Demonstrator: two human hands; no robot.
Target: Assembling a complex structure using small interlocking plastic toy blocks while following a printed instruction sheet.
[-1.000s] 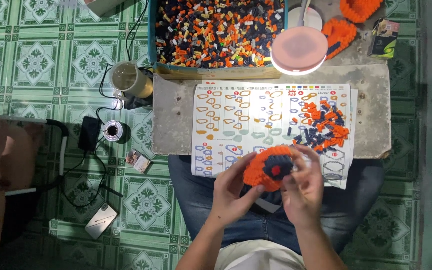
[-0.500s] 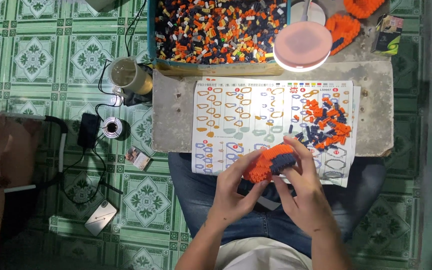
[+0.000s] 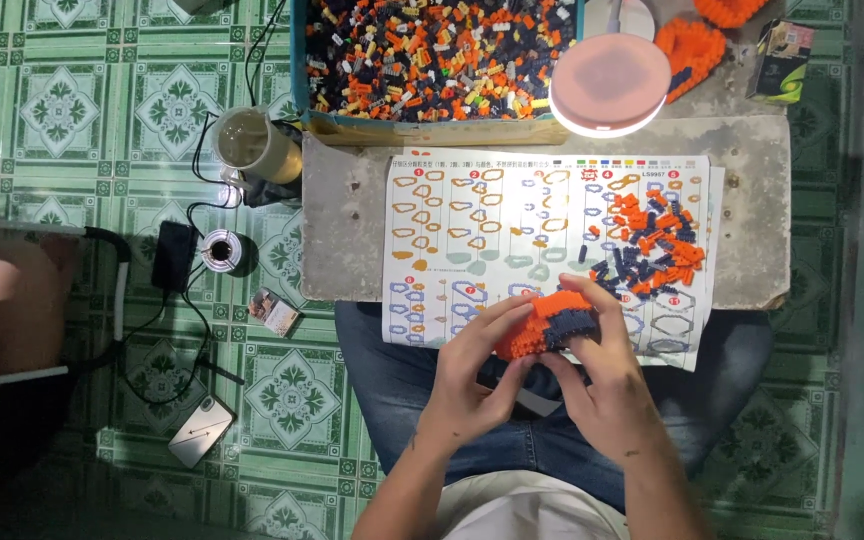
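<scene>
While both hands pinched it, the orange-and-navy toy-brick model point(image 3: 550, 325) sat above the lap at the bench's point(image 3: 342, 230) 6 o'clock edge.
Left hand point(image 3: 472, 375) and right hand point(image 3: 602, 385) had fingers clamped on the model, seemingly to steady it; loose bricks point(image 3: 647, 240) lay on the printed instruction sheet point(image 3: 472, 230), and the blue-rimmed tray point(image 3: 297, 60) at 12 o'clock brimmed with mixed bricks.

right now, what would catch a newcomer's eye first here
The orange and dark blue brick model at the centre, held between the left hand and right hand. Above it, the box of mixed small bricks along the top edge, with the round pink lamp glowing to its right.
</scene>
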